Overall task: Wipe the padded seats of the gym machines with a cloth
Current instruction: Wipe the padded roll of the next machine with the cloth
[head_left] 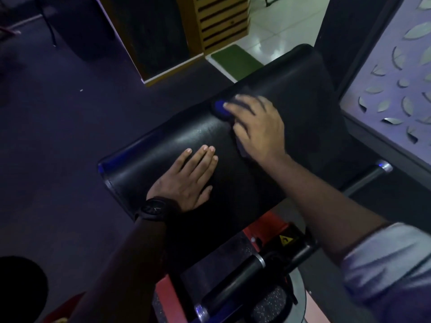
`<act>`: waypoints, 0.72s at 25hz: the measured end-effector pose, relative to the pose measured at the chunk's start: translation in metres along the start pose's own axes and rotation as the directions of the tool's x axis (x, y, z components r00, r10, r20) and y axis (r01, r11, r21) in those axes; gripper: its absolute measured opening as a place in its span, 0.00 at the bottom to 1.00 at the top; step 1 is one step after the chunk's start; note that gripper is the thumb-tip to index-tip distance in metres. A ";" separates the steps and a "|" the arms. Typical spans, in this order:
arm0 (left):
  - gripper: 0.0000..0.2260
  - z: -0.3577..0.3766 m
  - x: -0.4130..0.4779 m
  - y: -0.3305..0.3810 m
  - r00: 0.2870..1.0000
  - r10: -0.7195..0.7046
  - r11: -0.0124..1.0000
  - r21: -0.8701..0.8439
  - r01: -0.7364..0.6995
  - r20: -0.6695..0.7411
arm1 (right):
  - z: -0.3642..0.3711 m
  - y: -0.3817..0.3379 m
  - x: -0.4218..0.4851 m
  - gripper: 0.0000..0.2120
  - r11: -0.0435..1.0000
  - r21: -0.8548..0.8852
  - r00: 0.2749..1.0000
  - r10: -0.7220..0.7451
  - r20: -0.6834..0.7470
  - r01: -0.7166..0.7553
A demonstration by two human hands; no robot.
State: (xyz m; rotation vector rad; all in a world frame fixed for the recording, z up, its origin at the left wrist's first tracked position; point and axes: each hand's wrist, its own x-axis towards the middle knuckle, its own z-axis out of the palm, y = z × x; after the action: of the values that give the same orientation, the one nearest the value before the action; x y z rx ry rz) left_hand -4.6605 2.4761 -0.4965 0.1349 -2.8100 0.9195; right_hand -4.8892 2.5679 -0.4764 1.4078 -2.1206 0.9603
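- The black padded seat (163,145) runs from near left to far right across the middle of the view; its surface shines
- The left hand (186,178) lies flat on the near part of the seat, fingers straight and together, holding nothing; a dark watch (155,209) sits on its wrist
- The right hand (258,127) (blurred) presses down on a blue cloth (220,108) farther along the seat, fingers spread over it; the cloth shows at the fingertips
- Nearer, below the seat: a red frame (272,220) with a yellow warning sticker (285,240) and a black handle (233,283)
- A green mat (235,61) lies on the far floor
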 end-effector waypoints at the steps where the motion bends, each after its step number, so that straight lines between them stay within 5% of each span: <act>1: 0.31 0.000 -0.001 0.000 1.000 0.000 1.000 0.001 0.000 -0.002 | 0.001 -0.016 0.003 0.19 0.976 0.034 0.976 0.214 -0.047 -0.213; 2: 0.31 -0.001 -0.001 0.000 1.000 -0.003 1.000 -0.001 0.003 -0.005 | 0.010 -0.039 0.003 0.18 0.965 0.023 0.964 0.261 -0.051 -0.260; 4: 0.30 -0.001 0.000 0.001 1.000 -0.007 1.000 -0.015 0.007 -0.009 | 0.020 -0.055 -0.002 0.17 0.973 -0.083 0.976 -0.215 0.018 0.216; 5: 0.30 -0.001 0.001 0.000 1.000 -0.009 1.000 -0.021 0.009 -0.004 | 0.017 -0.043 0.005 0.17 0.893 -0.079 0.894 -0.433 0.116 0.442; 6: 0.30 -0.001 0.001 0.000 1.000 -0.011 1.000 -0.022 0.011 0.007 | 0.012 -0.025 0.020 0.17 0.859 -0.049 0.851 -0.495 0.172 0.510; 7: 0.30 -0.002 0.000 -0.001 1.000 -0.010 1.000 -0.020 0.010 0.012 | 0.007 -0.014 0.035 0.17 0.913 -0.057 0.907 -0.391 0.157 0.404; 8: 0.30 -0.002 0.000 -0.001 1.000 -0.006 1.000 -0.013 0.006 0.011 | 0.003 -0.016 0.045 0.17 0.988 -0.055 0.984 -0.139 0.115 0.146; 9: 0.30 -0.003 0.000 -0.001 1.000 -0.007 1.000 -0.006 0.007 0.013 | 0.004 -0.025 0.043 0.17 0.989 -0.081 0.990 0.128 0.054 -0.123; 10: 0.30 -0.004 -0.001 -0.001 1.000 -0.010 1.000 -0.007 0.010 0.014 | 0.011 -0.043 0.039 0.17 0.975 -0.113 0.979 0.196 0.051 -0.189; 12: 0.30 -0.004 -0.001 -0.002 1.000 -0.009 1.000 -0.015 0.009 0.008 | 0.018 -0.062 0.024 0.15 0.968 -0.122 0.971 -0.206 0.121 0.221; 14: 0.30 -0.004 0.000 -0.002 1.000 -0.013 1.000 -0.021 0.013 0.011 | 0.009 -0.037 0.034 0.15 0.868 -0.058 0.856 -0.473 0.207 0.494; 16: 0.30 -0.004 -0.001 -0.001 1.000 -0.008 1.000 -0.025 0.008 0.012 | 0.001 -0.024 0.052 0.16 0.975 -0.061 0.969 -0.204 0.141 0.214; 18: 0.30 -0.004 -0.001 -0.002 1.000 -0.009 1.000 -0.016 0.009 0.006 | 0.004 -0.042 0.043 0.15 0.980 -0.080 0.980 0.185 0.072 -0.180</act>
State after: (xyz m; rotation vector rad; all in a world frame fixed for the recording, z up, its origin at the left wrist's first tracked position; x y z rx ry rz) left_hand -4.6583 2.4768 -0.4925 0.1490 -2.8191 0.8964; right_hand -4.8674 2.5277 -0.4369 1.2522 -2.3523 0.8966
